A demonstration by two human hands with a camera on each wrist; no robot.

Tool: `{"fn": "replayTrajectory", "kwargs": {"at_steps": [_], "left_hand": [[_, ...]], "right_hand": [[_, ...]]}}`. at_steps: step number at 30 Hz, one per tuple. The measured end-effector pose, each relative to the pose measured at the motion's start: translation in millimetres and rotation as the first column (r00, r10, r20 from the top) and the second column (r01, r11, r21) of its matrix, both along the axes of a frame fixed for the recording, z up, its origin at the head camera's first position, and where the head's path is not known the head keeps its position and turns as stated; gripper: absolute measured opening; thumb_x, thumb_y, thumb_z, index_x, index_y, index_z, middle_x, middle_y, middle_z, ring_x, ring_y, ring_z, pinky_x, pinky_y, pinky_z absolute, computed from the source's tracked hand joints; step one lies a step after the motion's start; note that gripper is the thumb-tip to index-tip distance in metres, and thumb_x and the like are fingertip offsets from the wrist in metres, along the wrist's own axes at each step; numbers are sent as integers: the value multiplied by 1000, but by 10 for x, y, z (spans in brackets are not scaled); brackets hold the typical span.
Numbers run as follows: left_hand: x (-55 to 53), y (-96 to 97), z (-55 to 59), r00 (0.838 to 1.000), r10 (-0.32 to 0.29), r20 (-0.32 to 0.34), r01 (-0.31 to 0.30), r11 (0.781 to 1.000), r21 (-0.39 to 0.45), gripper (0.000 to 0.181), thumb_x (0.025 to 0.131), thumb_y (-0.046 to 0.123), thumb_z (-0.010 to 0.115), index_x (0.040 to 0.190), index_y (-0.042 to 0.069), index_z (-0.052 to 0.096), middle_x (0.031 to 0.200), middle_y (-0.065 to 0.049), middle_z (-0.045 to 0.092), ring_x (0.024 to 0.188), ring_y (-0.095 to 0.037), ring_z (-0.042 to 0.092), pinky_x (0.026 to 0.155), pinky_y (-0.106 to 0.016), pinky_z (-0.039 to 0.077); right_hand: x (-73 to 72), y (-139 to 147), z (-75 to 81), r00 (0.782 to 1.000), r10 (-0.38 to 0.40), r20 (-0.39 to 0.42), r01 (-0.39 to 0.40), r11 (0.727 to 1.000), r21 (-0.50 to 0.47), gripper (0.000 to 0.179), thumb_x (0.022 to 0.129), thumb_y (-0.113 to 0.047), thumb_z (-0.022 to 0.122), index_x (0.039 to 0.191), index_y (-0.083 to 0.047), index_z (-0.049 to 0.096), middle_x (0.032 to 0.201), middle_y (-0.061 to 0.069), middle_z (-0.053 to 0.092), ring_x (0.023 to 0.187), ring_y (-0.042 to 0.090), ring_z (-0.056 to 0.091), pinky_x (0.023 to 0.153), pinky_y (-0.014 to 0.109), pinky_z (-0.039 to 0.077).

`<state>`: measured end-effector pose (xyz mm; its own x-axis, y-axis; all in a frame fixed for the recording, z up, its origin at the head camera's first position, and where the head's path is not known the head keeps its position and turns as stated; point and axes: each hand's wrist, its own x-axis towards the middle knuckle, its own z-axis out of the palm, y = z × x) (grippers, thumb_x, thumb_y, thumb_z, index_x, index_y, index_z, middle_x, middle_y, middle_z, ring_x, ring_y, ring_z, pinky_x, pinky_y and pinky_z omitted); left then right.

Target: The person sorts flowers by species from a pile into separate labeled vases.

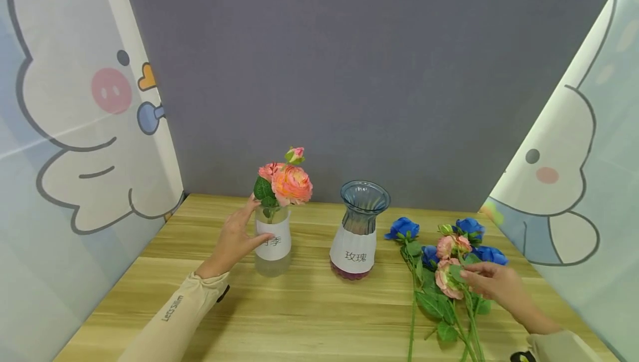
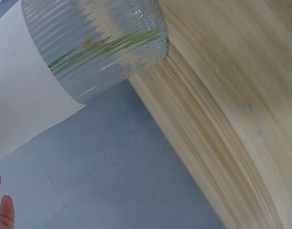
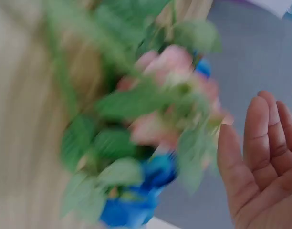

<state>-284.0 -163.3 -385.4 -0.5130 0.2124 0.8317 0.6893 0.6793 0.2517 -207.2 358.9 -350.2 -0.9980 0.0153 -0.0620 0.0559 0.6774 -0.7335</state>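
Note:
A clear glass vase [image 1: 272, 268] with a white label stands upright, holding coral-pink flowers [image 1: 292, 185]. My left hand [image 1: 238, 239] is spread beside this vase, thumb over the label and a finger near the rim. Its straight fingertips [image 2: 6, 210] show at the lower left of the left wrist view; whether they touch the glass is unclear. On the right lie pink flowers [image 1: 449, 280] and blue roses [image 1: 402, 228] with green stems. Over them is my right hand [image 1: 499, 285], thumb and fingers by a leaf. In the right wrist view its fingers are straight and the flowers blurred.
A blue-grey flared vase [image 1: 365, 198] with a white label and a purplish base stands at mid-table. The wooden table [image 1: 319, 317] meets a grey back panel [image 1: 319, 85]. Cartoon-printed panels [image 1: 564, 157] line both sides.

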Motion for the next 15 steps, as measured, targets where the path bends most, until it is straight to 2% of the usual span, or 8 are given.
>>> {"fn": "replayTrajectory", "kwargs": {"at_steps": [4, 8, 10, 11, 15], "left_hand": [[-7, 22, -9, 1000, -17, -14, 18, 1000, 7, 94, 56, 12, 92, 135, -7, 44, 120, -30, 59, 93, -41, 61, 80, -62, 43], [8, 51, -20, 999, -33, 5, 33, 999, 13, 93, 57, 12, 91, 135, -9, 44, 122, -29, 58, 82, -34, 63, 69, -51, 50], [29, 52, -28, 999, -37, 31, 37, 999, 17, 92, 59, 13, 91, 135, -9, 45, 127, -29, 54, 82, -34, 64, 64, -47, 51], [41, 46, -32, 998, -37, 41, 36, 999, 19, 91, 59, 13, 91, 135, -8, 45, 130, -30, 52, 83, -34, 64, 62, -45, 52], [68, 11, -38, 998, -30, 64, 29, 999, 20, 89, 60, 12, 90, 134, -7, 45, 137, -31, 44, 83, -34, 65, 54, -31, 50]], "right_hand": [[56, 244, -61, 992, -31, 123, 35, 999, -31, 58, 96, -33, 60, 127, 15, 49, 88, 8, 68, 76, 23, 63, 67, 41, 53], [109, 372, -153, 967, -16, 252, 42, 995, -95, 61, 94, -35, 62, 131, 12, 47, 93, 10, 69, 80, 27, 65, 69, 46, 54], [129, 383, -213, 949, -27, 313, 72, 989, -131, 59, 93, -34, 64, 130, 10, 50, 96, 11, 69, 83, 27, 65, 71, 47, 54], [137, 384, -242, 942, -18, 334, 71, 987, -145, 60, 93, -34, 63, 130, 11, 50, 101, 15, 67, 87, 30, 65, 73, 48, 53], [131, 356, -351, 915, -40, 401, 122, 976, -181, 58, 93, -32, 64, 130, 10, 50, 108, 19, 65, 93, 31, 64, 76, 49, 51]]}}
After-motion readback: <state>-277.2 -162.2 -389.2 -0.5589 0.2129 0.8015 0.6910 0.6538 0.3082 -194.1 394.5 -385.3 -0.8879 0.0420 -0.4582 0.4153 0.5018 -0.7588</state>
